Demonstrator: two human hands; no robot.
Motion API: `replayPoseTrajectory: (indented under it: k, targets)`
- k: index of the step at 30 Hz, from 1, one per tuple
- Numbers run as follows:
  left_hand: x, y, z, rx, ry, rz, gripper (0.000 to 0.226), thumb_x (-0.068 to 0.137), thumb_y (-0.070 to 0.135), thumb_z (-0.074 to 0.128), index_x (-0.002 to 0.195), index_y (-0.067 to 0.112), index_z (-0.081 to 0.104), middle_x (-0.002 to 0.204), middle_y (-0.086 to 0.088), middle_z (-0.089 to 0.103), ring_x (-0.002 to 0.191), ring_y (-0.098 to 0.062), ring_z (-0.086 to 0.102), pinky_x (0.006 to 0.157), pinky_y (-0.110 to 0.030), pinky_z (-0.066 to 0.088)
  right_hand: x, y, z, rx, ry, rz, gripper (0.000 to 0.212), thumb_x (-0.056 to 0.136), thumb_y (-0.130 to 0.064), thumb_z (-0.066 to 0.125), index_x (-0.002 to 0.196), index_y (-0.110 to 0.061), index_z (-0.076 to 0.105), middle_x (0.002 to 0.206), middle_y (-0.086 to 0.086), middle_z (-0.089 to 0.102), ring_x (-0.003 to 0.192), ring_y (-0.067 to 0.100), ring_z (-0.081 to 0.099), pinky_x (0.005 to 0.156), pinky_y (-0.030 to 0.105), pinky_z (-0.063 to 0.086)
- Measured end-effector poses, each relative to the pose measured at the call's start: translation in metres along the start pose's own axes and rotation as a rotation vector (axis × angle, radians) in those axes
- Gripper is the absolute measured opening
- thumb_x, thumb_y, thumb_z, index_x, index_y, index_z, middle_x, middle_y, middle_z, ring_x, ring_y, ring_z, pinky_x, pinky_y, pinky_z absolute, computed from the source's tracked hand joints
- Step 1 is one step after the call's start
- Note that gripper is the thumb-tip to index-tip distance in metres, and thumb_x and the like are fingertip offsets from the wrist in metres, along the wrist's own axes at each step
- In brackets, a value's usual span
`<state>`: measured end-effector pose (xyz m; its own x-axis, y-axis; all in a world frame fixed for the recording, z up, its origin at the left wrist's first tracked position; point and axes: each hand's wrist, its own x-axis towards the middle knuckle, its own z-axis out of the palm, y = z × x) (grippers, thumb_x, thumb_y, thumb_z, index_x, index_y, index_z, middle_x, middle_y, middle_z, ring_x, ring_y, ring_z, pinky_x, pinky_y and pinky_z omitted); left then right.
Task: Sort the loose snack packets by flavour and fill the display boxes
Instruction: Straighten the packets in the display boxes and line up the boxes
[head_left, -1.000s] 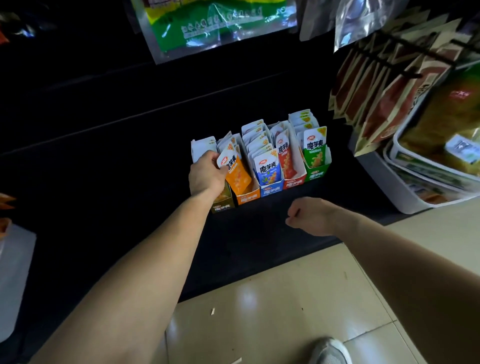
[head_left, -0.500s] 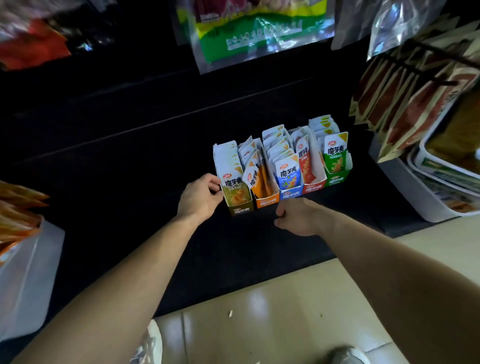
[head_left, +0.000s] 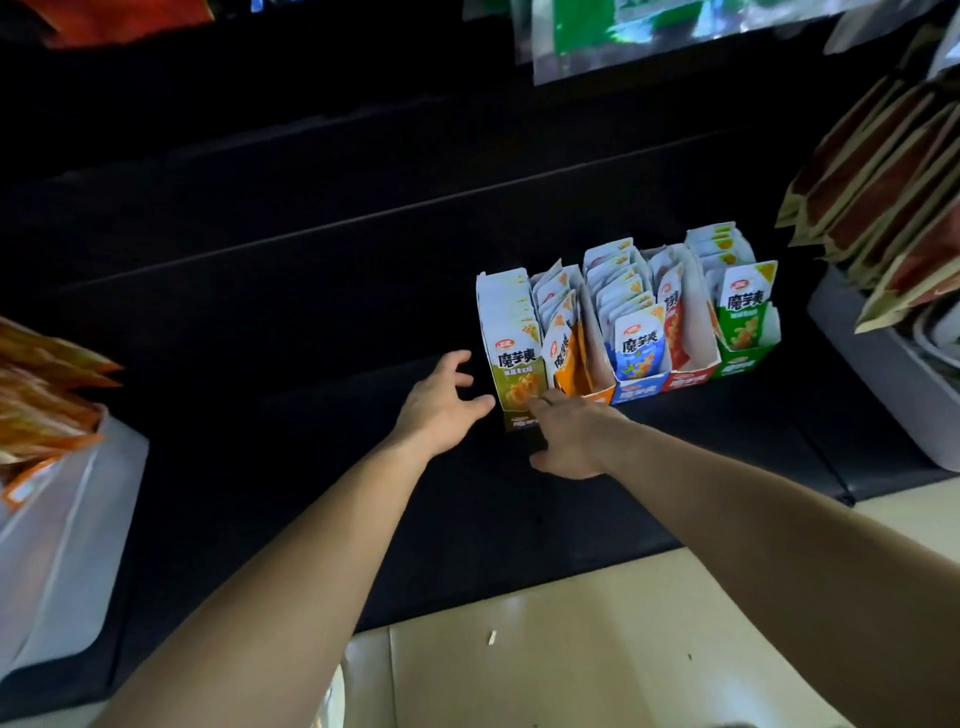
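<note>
Dark shop shelf (head_left: 311, 322) above a pale tiled floor (head_left: 571, 654). Left hand (head_left: 441, 410) is released, fingers spread, just left of the olive display box (head_left: 511, 332), with a small gap between them. Right hand (head_left: 571, 436) is stretched out, fingertips touching the olive box's lower front, thumb hanging below. The row runs right, the boxes touching: orange box (head_left: 597, 397), blue box (head_left: 636, 392), red box (head_left: 685, 379), green box (head_left: 740, 364), all holding upright snack packets (head_left: 636, 343). Clear bin (head_left: 62, 519) far left, brown pouches (head_left: 883, 182) at right.
</note>
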<state>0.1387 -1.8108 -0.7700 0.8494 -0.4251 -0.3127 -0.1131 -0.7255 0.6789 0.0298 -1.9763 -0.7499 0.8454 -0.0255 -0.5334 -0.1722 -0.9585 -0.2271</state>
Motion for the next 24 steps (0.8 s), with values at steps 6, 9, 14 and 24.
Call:
replayPoseTrajectory:
  k: [6,9,14,24]
  targets:
    - [-0.011,0.004,-0.001,0.105,0.149,0.090,0.113,0.074,0.040,0.086,0.156,0.039,0.008,0.163,0.006,0.024,0.144,-0.023,0.035,0.110,-0.052,0.041,-0.018,-0.004,0.022,-0.032,-0.017,-0.114,0.064,0.086,-0.045,0.065,0.142,-0.031,0.039,0.140,-0.003,0.047,0.123,0.025,0.052,0.095,0.042,0.050]
    - [-0.019,0.007,-0.001,0.263,0.107,0.214,0.132,0.063,0.039,0.092,0.156,0.040,-0.002,0.164,0.007,0.013,0.149,-0.024,0.017,0.112,-0.052,0.033,-0.032,-0.007,0.038,0.006,-0.057,-0.151,0.056,0.087,-0.047,0.064,0.138,-0.034,0.043,0.137,-0.006,0.050,0.120,0.021,0.054,0.094,0.039,0.050]
    - [-0.032,0.006,0.010,0.485,0.105,0.290,0.131,0.065,0.047,0.090,0.158,0.031,-0.002,0.153,0.002,0.024,0.135,-0.023,0.027,0.102,-0.043,0.042,-0.049,-0.011,0.035,0.055,-0.119,-0.202,0.042,0.091,-0.045,0.061,0.131,-0.034,0.056,0.132,-0.006,0.055,0.118,0.018,0.054,0.093,0.034,0.048]
    - [-0.047,0.001,0.010,0.383,0.070,0.398,0.094,0.070,0.037,0.087,0.143,0.032,0.028,0.148,0.006,0.023,0.133,-0.021,0.039,0.091,-0.040,0.051,-0.026,0.007,-0.010,0.039,0.430,-0.124,0.119,0.071,-0.054,0.080,0.158,-0.025,0.003,0.159,-0.001,0.019,0.144,0.025,0.028,0.117,0.051,0.032]
